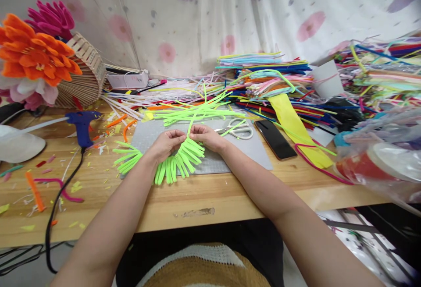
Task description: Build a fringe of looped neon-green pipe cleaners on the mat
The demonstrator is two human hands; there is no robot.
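Note:
A fringe of folded lime-green pipe cleaners (177,162) hangs in a curve between my hands and the front of the grey cutting mat (240,155). My left hand (168,143) pinches its upper edge, fingers closed. Close beside it, my right hand (205,137) grips the fringe near its end, where a loose green stem rises. Part of the fringe is hidden behind my left wrist. Just beyond my hands lies a pile of loose green pipe cleaners (200,114). White-handled scissors (241,130) rest on the mat right of my right hand.
A blue glue gun (81,127) with a black cord stands at left, among scraps. Behind it, felt-like flowers (39,54) sit by a wooden basket (82,72). Bundles of coloured pipe cleaners (266,76) line the back. A phone (275,139) and yellow strip (299,129) lie at right.

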